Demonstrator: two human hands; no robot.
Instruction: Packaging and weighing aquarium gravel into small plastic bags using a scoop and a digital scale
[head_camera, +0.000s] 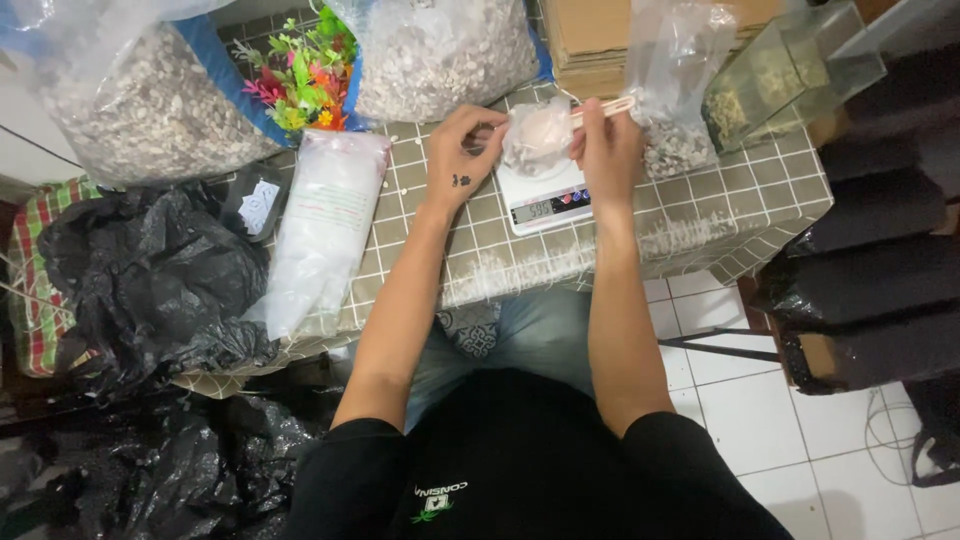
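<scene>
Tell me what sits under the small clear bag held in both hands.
A white digital scale on the tiled table lies below the small clear bag. The left hand and right hand hide the platform's edges.

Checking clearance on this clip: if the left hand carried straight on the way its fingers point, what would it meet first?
The left hand points up and right, its fingers already on the small clear bag above the scale. So the bag comes first; beyond it, probably the right hand.

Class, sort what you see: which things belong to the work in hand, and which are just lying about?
In use:
left hand
right hand
small clear bag
digital scale
pale stick

Lying about:
black plastic bags
plastic flowers
glass tank
</scene>
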